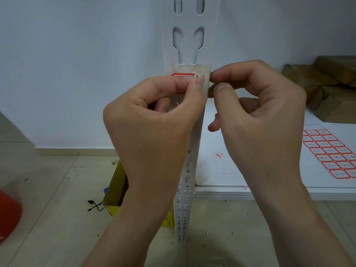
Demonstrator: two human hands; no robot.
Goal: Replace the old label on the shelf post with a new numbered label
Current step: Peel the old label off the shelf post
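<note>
The small white paper label with a red edge [183, 74] sits on the front of the tall white metal shelf post [189, 45]. It is in a dirty, sticky-looking patch [192, 69] just under the post's long holes. Only its top strip shows, because fingers cover the rest. I cannot tell if it is the old label or the new one.

The left hand [154, 120] is curled, with its thumb and first finger pinching at the label's right side. The right hand [258, 105] is curled too. Its fingertip and thumb meet at the post's right edge, just beside the label. I cannot tell if it holds anything.

The label looks thin, light and bendy, so I think it will tear or crease easily. The glue may grab a finger. A corner is the best place to hold it, with a soft pinch and a slow pull.

Little red paper scraps [219, 155] lie on the white shelf board [250, 176]. Further right lies a sheet of red-edged numbered labels [330, 151]. Brown paper parcels [327, 87] sit behind it. A yellow cardboard box [115, 187] stands on the floor, left of the post.
</note>
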